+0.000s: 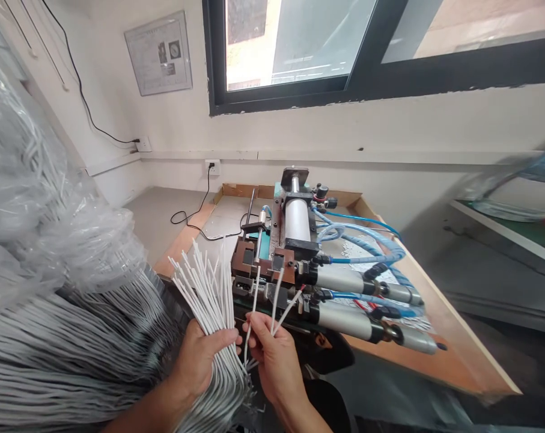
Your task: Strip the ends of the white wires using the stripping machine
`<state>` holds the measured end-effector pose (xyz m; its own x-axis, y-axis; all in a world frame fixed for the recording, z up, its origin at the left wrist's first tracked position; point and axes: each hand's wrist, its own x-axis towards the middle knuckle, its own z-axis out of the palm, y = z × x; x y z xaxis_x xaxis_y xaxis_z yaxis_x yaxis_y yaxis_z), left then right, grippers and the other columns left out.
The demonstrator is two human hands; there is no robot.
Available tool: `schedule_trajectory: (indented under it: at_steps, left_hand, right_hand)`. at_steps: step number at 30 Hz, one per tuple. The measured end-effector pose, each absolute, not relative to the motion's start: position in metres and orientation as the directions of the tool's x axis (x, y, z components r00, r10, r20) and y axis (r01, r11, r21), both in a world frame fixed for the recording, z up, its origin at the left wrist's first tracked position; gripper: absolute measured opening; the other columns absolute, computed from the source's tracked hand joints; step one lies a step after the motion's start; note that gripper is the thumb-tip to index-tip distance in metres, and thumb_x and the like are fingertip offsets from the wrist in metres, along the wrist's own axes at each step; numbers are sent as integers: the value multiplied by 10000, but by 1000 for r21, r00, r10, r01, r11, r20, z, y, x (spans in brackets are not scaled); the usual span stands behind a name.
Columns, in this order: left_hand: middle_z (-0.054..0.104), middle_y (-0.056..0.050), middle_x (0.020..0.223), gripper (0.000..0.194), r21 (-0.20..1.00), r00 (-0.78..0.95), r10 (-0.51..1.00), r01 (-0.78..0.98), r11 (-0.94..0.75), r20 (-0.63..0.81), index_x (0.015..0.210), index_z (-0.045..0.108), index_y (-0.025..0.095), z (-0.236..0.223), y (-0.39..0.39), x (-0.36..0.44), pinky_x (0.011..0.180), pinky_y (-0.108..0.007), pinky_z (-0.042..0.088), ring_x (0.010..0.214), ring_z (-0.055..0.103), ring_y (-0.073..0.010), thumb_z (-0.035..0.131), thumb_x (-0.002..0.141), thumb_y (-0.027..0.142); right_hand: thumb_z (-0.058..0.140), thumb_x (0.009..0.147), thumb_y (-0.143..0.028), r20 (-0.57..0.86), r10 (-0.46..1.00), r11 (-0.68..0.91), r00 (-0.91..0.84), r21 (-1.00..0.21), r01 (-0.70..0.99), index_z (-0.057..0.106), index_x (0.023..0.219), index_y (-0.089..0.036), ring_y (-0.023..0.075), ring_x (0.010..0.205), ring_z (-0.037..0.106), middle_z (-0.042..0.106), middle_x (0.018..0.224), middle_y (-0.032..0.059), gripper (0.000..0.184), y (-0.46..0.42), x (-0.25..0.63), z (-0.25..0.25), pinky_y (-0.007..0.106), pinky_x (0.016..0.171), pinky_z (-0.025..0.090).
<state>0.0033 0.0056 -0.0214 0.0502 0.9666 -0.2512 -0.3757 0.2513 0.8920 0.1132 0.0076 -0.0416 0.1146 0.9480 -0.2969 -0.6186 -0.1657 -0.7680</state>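
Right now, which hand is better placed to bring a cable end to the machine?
Probably the right hand: it pinches a few separated white cables near the machine, while the left hand grips the thick bundle.

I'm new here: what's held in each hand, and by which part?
Left hand: white wire bundle, below its upper ends. Right hand: a few separate wires, below their tips.

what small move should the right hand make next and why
Perhaps ease the right hand slightly forward: it pinches a few separated white cables pointing toward the machine, while the left hand holds the bundle aside. Whether any tip already touches is unclear.
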Motion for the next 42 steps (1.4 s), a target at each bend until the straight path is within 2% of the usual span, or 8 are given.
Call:
schedule_trajectory:
  at_steps: [4,9,14,18,22,29,33,42]
  left_hand:
    - [648,-27,569,174,863,-7,941,-403,306,-337,678,652,107,-21,10,1,566,-314,504,550,614,-182,724,530,163]
    - [628,2,522,174,870,-29,942,-394,297,-335,654,633,122,-18,14,2,503,-290,497,485,600,-166,733,517,162]
    - [631,7,513,149,898,-33,960,-365,246,-276,648,637,125,-20,15,3,445,-245,462,460,578,-146,719,526,146]
    - [634,-1,517,79,924,36,982,-335,185,-183,626,650,111,-20,15,5,470,-240,455,468,553,-129,690,559,124]
    - [662,-19,586,87,935,80,989,-325,143,-124,646,663,106,-16,18,6,532,-244,470,555,575,-143,683,562,97]
    - [647,-16,528,174,900,37,955,-327,289,-293,667,660,109,-17,22,4,488,-262,483,470,571,-142,726,509,140]
    - [623,-4,485,158,907,20,959,-319,276,-284,636,650,112,-16,23,5,446,-243,467,441,554,-131,728,501,140]
    - [616,-4,478,102,919,36,971,-315,236,-237,599,649,107,-16,22,5,438,-229,444,436,536,-122,712,521,129]
  right_hand:
    - [762,527,-350,-369,916,-159,161,-698,-698,628,603,-121,15,388,346,542,520,-17,276,14,117,-43,130,340,196]
    - [775,517,-320,-414,907,-204,79,-596,-777,624,600,-112,1,357,295,496,468,-40,270,25,119,-44,117,317,159]
    - [767,535,-333,-416,906,-298,-76,-501,-812,635,665,-104,20,385,354,483,475,-46,295,28,117,-44,134,358,258]
    - [753,560,-342,-342,924,-356,-170,-609,-709,622,656,-111,45,400,393,481,445,-35,282,21,113,-41,155,384,269]
    - [747,563,-340,-307,949,-189,67,-729,-658,621,639,-128,50,409,391,500,463,-30,258,12,111,-38,158,376,243]
    - [758,530,-325,-405,902,-193,147,-686,-702,605,585,-129,38,398,357,510,492,-32,255,14,118,-41,154,360,224]
    - [767,510,-325,-410,904,-214,117,-673,-708,607,576,-114,32,390,337,508,488,-23,273,21,120,-41,149,346,190]
    - [763,530,-354,-351,929,-195,118,-734,-651,622,635,-137,39,410,333,486,501,-39,279,15,114,-49,158,378,236]
